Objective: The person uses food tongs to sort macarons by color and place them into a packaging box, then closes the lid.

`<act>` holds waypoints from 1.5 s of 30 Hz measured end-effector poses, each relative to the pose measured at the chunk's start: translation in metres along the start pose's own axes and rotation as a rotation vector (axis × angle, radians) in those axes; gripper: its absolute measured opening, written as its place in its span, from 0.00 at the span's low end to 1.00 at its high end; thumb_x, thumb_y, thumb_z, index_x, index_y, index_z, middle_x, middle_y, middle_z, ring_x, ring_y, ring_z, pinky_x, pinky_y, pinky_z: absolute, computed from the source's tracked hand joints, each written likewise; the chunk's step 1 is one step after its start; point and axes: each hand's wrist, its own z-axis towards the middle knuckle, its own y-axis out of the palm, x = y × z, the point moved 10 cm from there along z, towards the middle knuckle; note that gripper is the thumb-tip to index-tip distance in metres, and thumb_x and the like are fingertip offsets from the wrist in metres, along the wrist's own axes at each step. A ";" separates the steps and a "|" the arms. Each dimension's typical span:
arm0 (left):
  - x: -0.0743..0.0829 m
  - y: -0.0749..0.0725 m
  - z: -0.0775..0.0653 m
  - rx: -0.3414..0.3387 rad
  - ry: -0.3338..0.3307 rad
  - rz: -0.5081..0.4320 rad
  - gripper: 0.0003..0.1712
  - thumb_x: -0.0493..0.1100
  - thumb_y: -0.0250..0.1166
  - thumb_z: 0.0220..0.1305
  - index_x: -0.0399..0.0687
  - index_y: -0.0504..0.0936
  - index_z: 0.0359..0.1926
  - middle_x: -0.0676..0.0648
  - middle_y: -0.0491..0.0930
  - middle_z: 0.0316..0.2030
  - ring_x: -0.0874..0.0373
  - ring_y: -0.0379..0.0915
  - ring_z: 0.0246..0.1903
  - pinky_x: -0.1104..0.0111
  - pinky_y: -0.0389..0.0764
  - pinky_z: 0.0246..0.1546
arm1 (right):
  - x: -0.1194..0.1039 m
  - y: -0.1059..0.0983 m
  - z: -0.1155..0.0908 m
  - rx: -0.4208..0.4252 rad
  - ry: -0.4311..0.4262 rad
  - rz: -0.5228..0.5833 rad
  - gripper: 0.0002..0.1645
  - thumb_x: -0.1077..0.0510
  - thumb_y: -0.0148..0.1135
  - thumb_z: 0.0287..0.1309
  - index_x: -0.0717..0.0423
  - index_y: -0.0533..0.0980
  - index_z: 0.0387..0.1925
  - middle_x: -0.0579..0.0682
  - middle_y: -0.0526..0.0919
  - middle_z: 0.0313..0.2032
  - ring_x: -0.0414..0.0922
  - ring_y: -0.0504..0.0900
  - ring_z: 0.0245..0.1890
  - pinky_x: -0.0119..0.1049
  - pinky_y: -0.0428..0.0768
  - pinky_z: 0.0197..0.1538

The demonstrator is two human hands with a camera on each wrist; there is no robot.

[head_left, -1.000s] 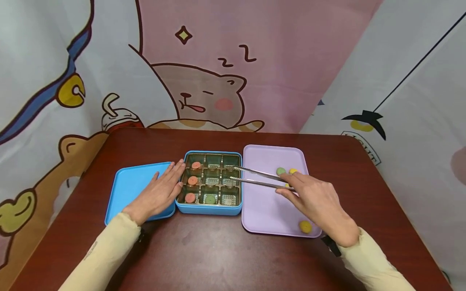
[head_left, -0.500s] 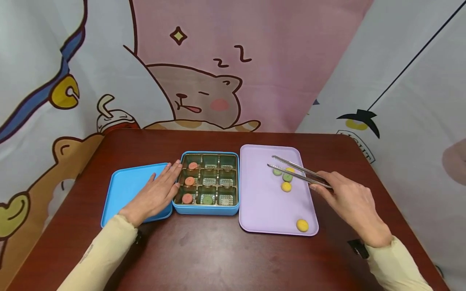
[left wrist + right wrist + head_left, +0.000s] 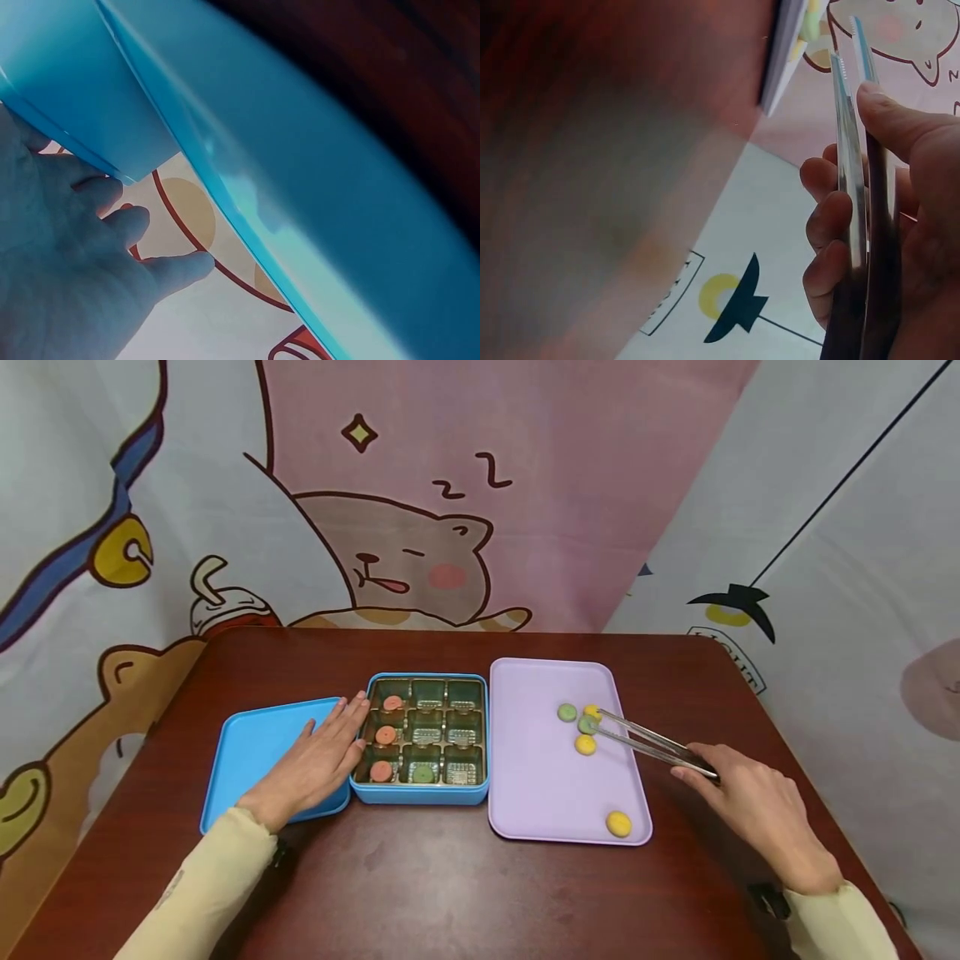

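Note:
My left hand (image 3: pixel 311 768) lies with fingers nearly straight along the left side of a blue box (image 3: pixel 420 795), over part of a flat blue lid (image 3: pixel 251 752). In the left wrist view its fingertips are at the box wall. Inside the box's gold divided insert, three pink discs fill the left column, and a green disc (image 3: pixel 423 773) sits in the front middle compartment. My right hand (image 3: pixel 761 810) grips metal tongs (image 3: pixel 652 745), fingers curled round them in the right wrist view. The parted tong tips are at another green disc (image 3: pixel 587 724) and a yellow disc (image 3: pixel 592 712).
A lilac tray (image 3: pixel 551 797) stands right of the box. It also bears another green disc (image 3: pixel 567 712), a yellow disc (image 3: pixel 585 744) beside the cluster and a yellow disc (image 3: pixel 618 823) near its front right corner. Behind the brown table (image 3: pixel 420 877) hangs a cartoon-printed cloth (image 3: pixel 555 527).
My right hand has drawn the tongs from over the box rightward to the discs on the tray. My left hand stays at the box, and the box contents look the same.

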 end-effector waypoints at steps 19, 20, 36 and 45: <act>-0.003 0.000 -0.002 -0.010 -0.021 -0.001 0.36 0.51 0.44 0.84 0.44 0.46 0.83 0.44 0.42 0.83 0.39 0.37 0.81 0.31 0.46 0.72 | -0.011 0.018 0.005 -0.051 -0.012 -0.010 0.29 0.45 0.76 0.58 0.59 0.82 0.53 0.61 0.87 0.43 0.48 0.79 0.25 0.43 0.74 0.18; -0.003 0.000 -0.002 -0.011 -0.021 0.001 0.36 0.51 0.44 0.84 0.44 0.46 0.83 0.44 0.42 0.83 0.39 0.37 0.81 0.31 0.46 0.72 | -0.010 0.017 0.006 -0.045 -0.016 -0.013 0.29 0.45 0.76 0.58 0.59 0.82 0.53 0.60 0.87 0.43 0.47 0.79 0.25 0.42 0.72 0.18; -0.001 -0.001 -0.001 -0.010 -0.014 0.001 0.36 0.52 0.44 0.84 0.45 0.46 0.84 0.45 0.42 0.83 0.40 0.37 0.81 0.31 0.46 0.72 | -0.012 0.018 0.012 -0.082 -0.012 -0.045 0.30 0.44 0.77 0.57 0.60 0.83 0.53 0.60 0.87 0.42 0.46 0.76 0.24 0.41 0.74 0.18; -0.001 0.000 0.001 -0.011 -0.012 0.003 0.37 0.53 0.43 0.84 0.44 0.46 0.83 0.45 0.42 0.83 0.39 0.37 0.80 0.31 0.46 0.72 | -0.026 0.023 0.014 -0.103 -0.076 -0.023 0.27 0.44 0.75 0.59 0.55 0.84 0.54 0.54 0.88 0.44 0.47 0.82 0.28 0.42 0.74 0.20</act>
